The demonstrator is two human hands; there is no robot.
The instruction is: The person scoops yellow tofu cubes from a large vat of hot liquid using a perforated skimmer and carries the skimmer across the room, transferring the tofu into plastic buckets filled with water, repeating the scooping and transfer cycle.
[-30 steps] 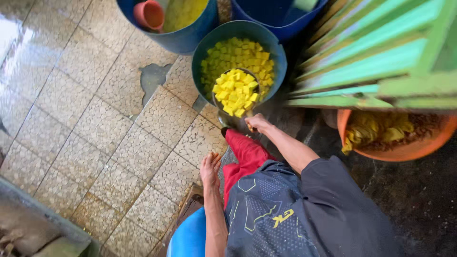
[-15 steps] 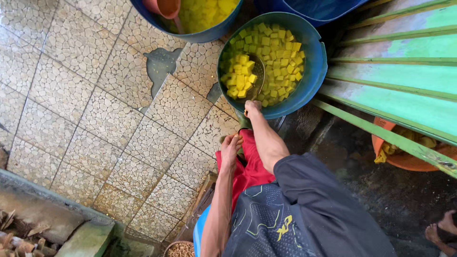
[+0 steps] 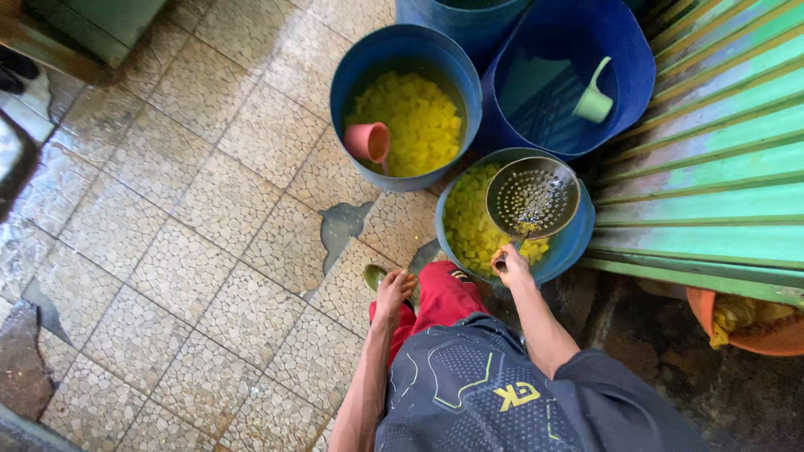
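Observation:
My right hand (image 3: 511,264) grips the handle of a round perforated metal skimmer (image 3: 533,197). The skimmer is held over the right side of a blue bucket (image 3: 578,238) filled with yellow cubed pieces (image 3: 471,226); only a few bits cling to its bowl. My left hand (image 3: 394,290) rests flat on my knee in red shorts (image 3: 442,298), fingers apart, holding nothing. I am crouched just in front of the bucket.
A second blue bucket (image 3: 352,71) holds yellow cubes in liquid and a pink cup (image 3: 368,141). A larger blue tub (image 3: 632,50) contains a pale green scoop (image 3: 593,101). Green wooden slats (image 3: 712,167) stand at right, an orange basin (image 3: 749,341) below them. The tiled floor (image 3: 193,251) is wet.
The skimmer, heaped with yellow cubes a second ago, is now nearly empty and raised over the bucket's right side. The view has swung, bringing the other buckets into sight. My left hand stays on my knee.

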